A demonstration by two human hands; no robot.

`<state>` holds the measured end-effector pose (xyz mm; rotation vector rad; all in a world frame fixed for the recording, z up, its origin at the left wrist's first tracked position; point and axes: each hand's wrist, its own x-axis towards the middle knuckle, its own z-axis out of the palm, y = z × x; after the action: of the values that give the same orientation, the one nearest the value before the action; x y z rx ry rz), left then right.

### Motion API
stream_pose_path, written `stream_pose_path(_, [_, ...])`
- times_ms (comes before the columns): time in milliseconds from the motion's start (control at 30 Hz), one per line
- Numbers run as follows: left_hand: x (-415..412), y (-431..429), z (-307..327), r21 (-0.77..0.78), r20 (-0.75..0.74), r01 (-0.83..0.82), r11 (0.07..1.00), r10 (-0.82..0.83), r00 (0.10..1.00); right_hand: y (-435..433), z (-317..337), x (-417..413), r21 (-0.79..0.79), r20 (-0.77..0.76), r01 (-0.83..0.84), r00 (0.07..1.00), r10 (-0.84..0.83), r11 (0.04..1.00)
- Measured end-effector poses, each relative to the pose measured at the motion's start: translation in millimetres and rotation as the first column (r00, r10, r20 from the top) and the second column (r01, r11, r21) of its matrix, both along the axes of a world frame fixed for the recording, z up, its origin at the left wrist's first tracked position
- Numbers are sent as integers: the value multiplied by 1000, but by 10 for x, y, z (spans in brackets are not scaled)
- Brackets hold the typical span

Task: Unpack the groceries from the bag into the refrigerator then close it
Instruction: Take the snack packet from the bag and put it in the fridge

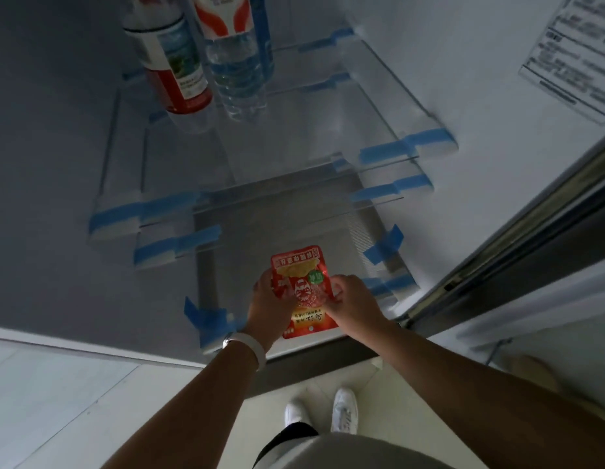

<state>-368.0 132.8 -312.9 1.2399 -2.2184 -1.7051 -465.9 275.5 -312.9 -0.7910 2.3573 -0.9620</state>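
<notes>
- The left hand and right hand both gripped one flat red snack pouch, one at each side edge, thumbs pressed on its glossy printed face.
- The pouch was held low inside the open refrigerator, over its bottom compartment.
- A white band circled the left wrist.
- Clear glass shelves, their corners fixed with blue tape, stacked above.
- On the top shelf stood two plastic bottles touching each other: a red-labelled bottle and a ribbed, transparent water bottle.
- White shoes stood on the pale tiled floor.
</notes>
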Motion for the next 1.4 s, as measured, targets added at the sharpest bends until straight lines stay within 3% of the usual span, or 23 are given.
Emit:
stream_pose_path(200, [65,-107,-73,-52,36,97,994,-95,995,-80,-164,-60,16,-7,-61,998,61,998])
stream_pose_path(300, [151,-159,-118,-159,107,222,962,-207,973,-5,-175,-31,55,-79,-124,989,128,991])
stream_pose_path(400, [292,-155,-172,-339,145,420,842,-394,908,89,-167,-9,80,-145,-227,961,237,971])
stream_pose_path(467, [395,-147,-260,-486,223,531,695,-488,844,141,-177,13,110,-187,-308,927,325,945])
stream_pose_path(567, [490,-141,-370,-582,296,595,553,-538,789,195,-198,54,180,-273,-389,863,426,904])
stream_pose_path(900, [288,-318,-378,-681,295,573,455,-546,784,11,-279,-51,171,-409,-362,820,400,916])
stream_pose_path(1167, [-7,-645,-392,-655,399,622,428,-503,767,-361,-379,-336,251,-456,-354,778,432,901])
stream_pose_path(1400, [-375,-777,-397,-658,405,566,497,-400,822,-769,-432,-749,293,-455,-341,771,444,893])
